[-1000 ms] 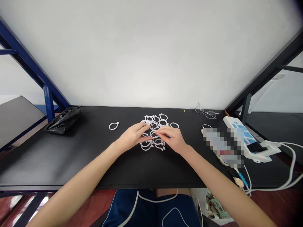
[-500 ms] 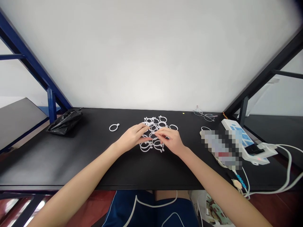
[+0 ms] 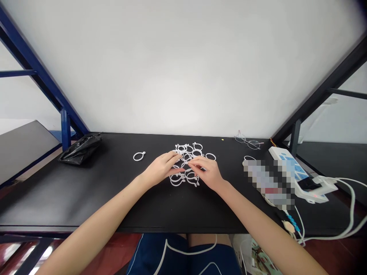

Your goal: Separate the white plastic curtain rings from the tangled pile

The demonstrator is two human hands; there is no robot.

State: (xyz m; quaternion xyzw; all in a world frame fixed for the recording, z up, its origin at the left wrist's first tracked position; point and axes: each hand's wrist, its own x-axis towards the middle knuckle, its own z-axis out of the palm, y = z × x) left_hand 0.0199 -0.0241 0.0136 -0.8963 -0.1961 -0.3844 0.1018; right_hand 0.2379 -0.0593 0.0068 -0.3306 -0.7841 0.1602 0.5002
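Handling white rings (image 3: pixel 185 163), your right hand (image 3: pixel 210 172) is pinching one beside your left hand (image 3: pixel 158 168), its hold unclear; likely needing care next.

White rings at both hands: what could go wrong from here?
The overlapping white plastic-looking rings could snag and drag each other. The left hand and right hand cover some of them, so a slip might go unseen. The right forearm could brush the white cables beside it.

White rings (image 3: pixel 192 152), overlapping in a cluster, one ring (image 3: pixel 143 153) apart
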